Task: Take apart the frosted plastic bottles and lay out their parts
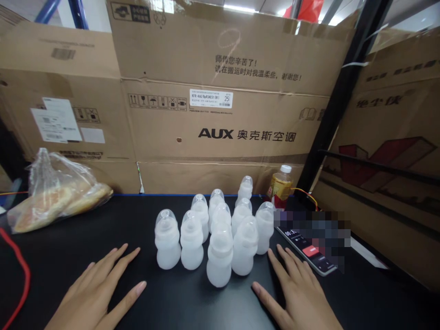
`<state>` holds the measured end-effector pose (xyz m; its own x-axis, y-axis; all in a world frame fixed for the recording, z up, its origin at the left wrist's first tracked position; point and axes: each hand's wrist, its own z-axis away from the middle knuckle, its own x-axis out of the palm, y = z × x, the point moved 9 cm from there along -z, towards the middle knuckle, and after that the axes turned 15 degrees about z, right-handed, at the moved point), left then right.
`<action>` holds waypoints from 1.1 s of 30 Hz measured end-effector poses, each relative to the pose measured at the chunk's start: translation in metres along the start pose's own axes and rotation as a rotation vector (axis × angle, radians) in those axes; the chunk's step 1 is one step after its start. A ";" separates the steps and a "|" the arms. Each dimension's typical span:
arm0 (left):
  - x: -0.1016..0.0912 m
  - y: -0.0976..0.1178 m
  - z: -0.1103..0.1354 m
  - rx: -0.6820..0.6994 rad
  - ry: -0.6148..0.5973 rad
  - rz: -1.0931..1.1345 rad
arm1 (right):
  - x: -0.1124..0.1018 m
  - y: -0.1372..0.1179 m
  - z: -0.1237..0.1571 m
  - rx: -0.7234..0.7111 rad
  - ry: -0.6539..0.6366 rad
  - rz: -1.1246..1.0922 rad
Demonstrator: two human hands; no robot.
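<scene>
A cluster of several frosted white plastic baby bottles without teats or lids stands upright on the black table, with the nearest bottle at the front and the farthest bottle at the back. My left hand lies flat on the tabletop, left of the cluster, its fingers spread and its fingertips close to the leftmost bottle. My right hand rests flat to the right, near the front bottles and just below a smartphone. Neither hand touches a bottle or holds anything.
A clear plastic bag of bread lies at the left, and a red cable runs along the left edge. A drink bottle stands behind the phone. Large cardboard boxes form a wall behind the table, beside a black upright post.
</scene>
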<state>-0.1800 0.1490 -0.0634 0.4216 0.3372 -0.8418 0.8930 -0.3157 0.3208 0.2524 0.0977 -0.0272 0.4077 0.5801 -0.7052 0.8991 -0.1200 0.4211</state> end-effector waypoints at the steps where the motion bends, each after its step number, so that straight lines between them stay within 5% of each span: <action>1: 0.000 0.000 0.000 0.007 0.009 -0.002 | 0.001 0.000 0.000 0.003 -0.010 -0.004; 25: 0.004 -0.004 -0.003 0.017 -0.035 -0.055 | 0.012 0.001 -0.008 0.047 -0.480 -0.126; 33: 0.004 -0.005 -0.003 0.011 -0.040 -0.041 | 0.007 0.003 -0.007 0.073 -0.410 -0.155</action>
<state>-0.1819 0.1542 -0.0670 0.3781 0.3138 -0.8709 0.9073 -0.3124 0.2814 0.2571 0.1069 -0.0265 0.2833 0.2302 -0.9310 0.9575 -0.1219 0.2612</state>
